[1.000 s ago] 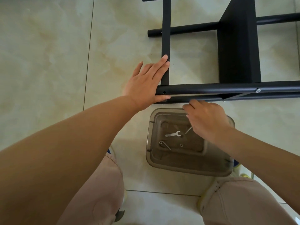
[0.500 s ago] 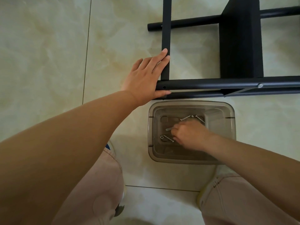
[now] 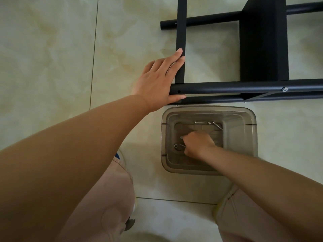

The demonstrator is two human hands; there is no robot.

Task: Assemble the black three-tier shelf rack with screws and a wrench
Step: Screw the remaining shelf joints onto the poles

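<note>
The black shelf rack [image 3: 244, 89] lies on its side on the tiled floor, with a black shelf board [image 3: 264, 41] standing in it. My left hand [image 3: 157, 84] rests flat at the rack's corner, fingers straight along the upright bar [image 3: 180, 32], thumb under the horizontal tube. A silver screw head [image 3: 284, 89] shows on that tube. My right hand [image 3: 197, 144] is down inside a clear plastic bin [image 3: 251, 130], fingers curled over the small silver wrench [image 3: 181, 137]. Loose screws [image 3: 209, 123] lie at the bin's far wall; another screw [image 3: 176, 146] lies beside my fingers.
My knees in beige trousers [image 3: 108, 206] frame the bin, with a shoe [image 3: 120, 156] at the left. A second black tube [image 3: 197, 21] of the rack lies farther back. Pale marbled tiles [image 3: 52, 58] spread to the left.
My right hand dropped from the rack's lower tube into the bin and closed over the wrench. My left hand stayed on the rack's corner.
</note>
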